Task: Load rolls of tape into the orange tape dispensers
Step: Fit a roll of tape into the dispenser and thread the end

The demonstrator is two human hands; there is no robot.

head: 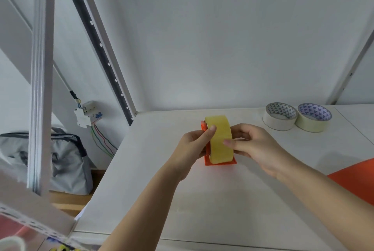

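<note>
On a white table (202,200) by a grey wall (202,38), both hands, left (192,147) and right (257,147), grip a yellow roll (220,139) in an orange dispenser (220,162); no writing is legible.

Yellow tape roll (220,139) and both hands are covering most of the orange dispenser (220,163), so only its base & a bit by the left thumb (211,129) are showing; can't tell if the roll is seated. An orange shape (356,177) is running off the right edge, too cropped to identify. Bottom-left corner clutter (20,236) is blurring out, unreadable.
</note>
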